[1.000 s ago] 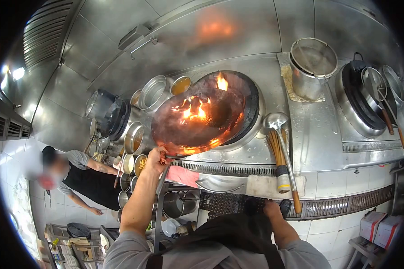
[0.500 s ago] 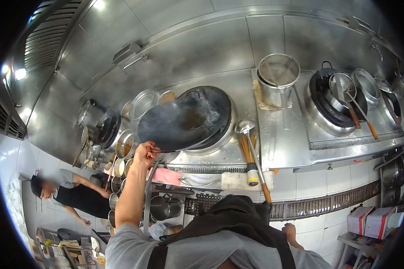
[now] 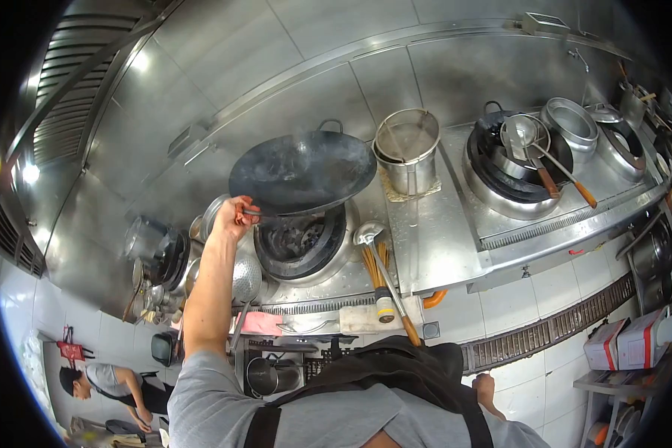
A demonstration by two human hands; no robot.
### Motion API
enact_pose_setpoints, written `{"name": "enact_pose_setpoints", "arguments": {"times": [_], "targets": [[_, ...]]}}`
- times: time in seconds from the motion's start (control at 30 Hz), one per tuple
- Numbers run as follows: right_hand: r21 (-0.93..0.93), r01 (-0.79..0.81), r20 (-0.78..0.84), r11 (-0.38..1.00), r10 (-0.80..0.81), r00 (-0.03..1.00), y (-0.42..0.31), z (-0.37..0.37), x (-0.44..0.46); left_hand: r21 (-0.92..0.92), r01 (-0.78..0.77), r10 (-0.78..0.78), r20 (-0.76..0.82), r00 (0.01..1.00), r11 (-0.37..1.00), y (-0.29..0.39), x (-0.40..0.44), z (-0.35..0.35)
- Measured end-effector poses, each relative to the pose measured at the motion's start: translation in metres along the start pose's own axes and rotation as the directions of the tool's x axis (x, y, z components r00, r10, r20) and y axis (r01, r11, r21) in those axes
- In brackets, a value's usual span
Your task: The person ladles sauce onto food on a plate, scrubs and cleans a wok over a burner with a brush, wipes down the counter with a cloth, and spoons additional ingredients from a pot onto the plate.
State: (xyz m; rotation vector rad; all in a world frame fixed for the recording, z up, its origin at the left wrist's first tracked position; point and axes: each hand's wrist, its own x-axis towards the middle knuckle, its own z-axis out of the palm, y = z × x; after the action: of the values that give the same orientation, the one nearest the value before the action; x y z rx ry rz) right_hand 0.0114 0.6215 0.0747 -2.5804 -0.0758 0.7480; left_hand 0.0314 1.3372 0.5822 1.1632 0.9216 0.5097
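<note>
My left hand (image 3: 234, 218) is closed around the near loop handle of a black wok (image 3: 299, 168). The wok is raised and tilted above the burner ring (image 3: 304, 243), whose dark opening shows below. A thin haze hangs over the wok's dark, shiny inside, and its second handle points to the back wall. Low beside my body, my right hand (image 3: 484, 385) has its fingers curled in, with nothing visible in it. A ladle (image 3: 384, 272) with a wooden handle and a bamboo brush (image 3: 378, 276) lie on the stove's front edge, right of the burner.
A strainer (image 3: 407, 138) sits on a metal pot to the right of the wok. Farther right, another wok (image 3: 481, 175) holds a skimmer and a ladle. A perforated ladle (image 3: 246, 278) is beside my left forearm. Another person (image 3: 127, 388) stands at the lower left.
The wok has come up off its burner and moved toward the back wall in my left hand, uncovering the burner. The view has shifted, and the other person's arms have changed position.
</note>
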Motion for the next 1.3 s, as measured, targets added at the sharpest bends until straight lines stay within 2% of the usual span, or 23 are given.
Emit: {"name": "enact_pose_setpoints", "arguments": {"times": [0.03, 0.07, 0.23, 0.27, 0.3, 0.43, 0.57, 0.63, 0.7, 0.77, 0.83, 0.87, 0.9, 0.93, 0.97, 1.0, 1.07, 1.13, 1.3], "targets": [[-0.076, -0.007, 0.044, 0.997, 0.011, 0.999, 0.006, 0.0, -0.001, 0.028, -0.015, 0.014, 0.025, 1.0, 0.999, 0.008, 0.004, 0.015], [-0.075, 0.026, -0.004, 0.997, -0.026, 1.0, 0.015, 0.005, -0.002, 0.033, -0.007, 0.006, 0.044, 0.999, 0.999, 0.015, 0.01, 0.029], [-0.037, -0.06, -0.013, 0.997, 0.06, 0.998, 0.033, 0.01, -0.015, 0.186, -0.062, 0.063, 0.002, 0.998, 0.981, 0.057, 0.032, 0.111], [-0.027, -0.06, -0.024, 0.998, 0.06, 0.998, 0.037, 0.012, -0.018, 0.174, -0.044, 0.036, 0.047, 0.998, 0.984, 0.068, 0.045, 0.121], [-0.023, -0.071, -0.024, 0.997, 0.07, 0.997, 0.041, 0.014, -0.02, 0.206, -0.089, 0.079, 0.057, 0.995, 0.974, 0.077, 0.057, 0.133], [-0.06, -0.044, -0.015, 0.997, 0.043, 0.999, 0.047, 0.021, -0.039, 0.336, -0.119, 0.117, 0.026, 0.993, 0.934, 0.11, 0.07, 0.197], [-0.108, -0.048, -0.004, 0.993, 0.048, 0.999, 0.055, 0.03, -0.06, 0.425, -0.174, 0.155, 0.079, 0.985, 0.888, 0.134, 0.074, 0.244], [-0.104, -0.093, -0.003, 0.99, 0.093, 0.996, 0.057, 0.031, -0.07, 0.552, -0.29, 0.33, 0.028, 0.944, 0.782, 0.143, 0.07, 0.265], [-0.106, -0.131, -0.003, 0.986, 0.132, 0.991, 0.055, 0.03, -0.075, 0.562, -0.33, 0.361, 0.06, 0.931, 0.759, 0.149, 0.069, 0.281], [-0.076, -0.183, -0.001, 0.98, 0.184, 0.983, 0.055, 0.031, -0.077, 0.69, -0.43, 0.591, 0.003, 0.807, 0.582, 0.147, 0.044, 0.309], [-0.08, -0.205, -0.008, 0.976, 0.205, 0.979, 0.053, 0.03, -0.075, 0.745, -0.401, 0.619, -0.02, 0.785, 0.533, 0.151, 0.029, 0.328], [-0.082, -0.221, -0.015, 0.972, 0.221, 0.975, 0.051, 0.03, -0.074, 0.82, -0.393, 0.676, 0.009, 0.737, 0.417, 0.152, 0.021, 0.335], [-0.084, -0.227, -0.01, 0.97, 0.227, 0.974, 0.048, 0.028, -0.076, 0.881, -0.371, 0.724, 0.048, 0.688, 0.293, 0.152, 0.017, 0.339], [0.046, -0.248, -0.052, 0.968, 0.251, 0.967, 0.044, 0.025, -0.079, 0.883, -0.368, 0.719, 0.051, 0.693, 0.292, 0.153, 0.016, 0.342], [0.177, -0.26, -0.092, 0.949, 0.279, 0.956, 0.04, 0.021, -0.084, 0.91, -0.334, 0.759, 0.033, 0.65, 0.247, 0.153, 0.017, 0.343], [0.175, -0.263, -0.089, 0.949, 0.281, 0.955, 0.04, 0.023, -0.087, 0.933, -0.296, 0.798, 0.017, 0.602, 0.204, 0.154, 0.017, 0.344], [0.219, -0.208, -0.167, 0.953, 0.247, 0.954, 0.039, 0.025, -0.088, 0.934, -0.295, 0.784, 0.026, 0.62, 0.202, 0.154, 0.014, 0.337], [0.187, -0.21, -0.141, 0.96, 0.237, 0.961, 0.039, 0.02, -0.087, 0.934, -0.29, 0.772, 0.024, 0.635, 0.209, 0.154, 0.013, 0.325], [0.053, -0.156, -0.064, 0.986, 0.159, 0.985, 0.041, 0.005, -0.064, 0.941, -0.294, 0.82, 0.031, 0.572, 0.169, 0.158, 0.022, 0.27]]}}
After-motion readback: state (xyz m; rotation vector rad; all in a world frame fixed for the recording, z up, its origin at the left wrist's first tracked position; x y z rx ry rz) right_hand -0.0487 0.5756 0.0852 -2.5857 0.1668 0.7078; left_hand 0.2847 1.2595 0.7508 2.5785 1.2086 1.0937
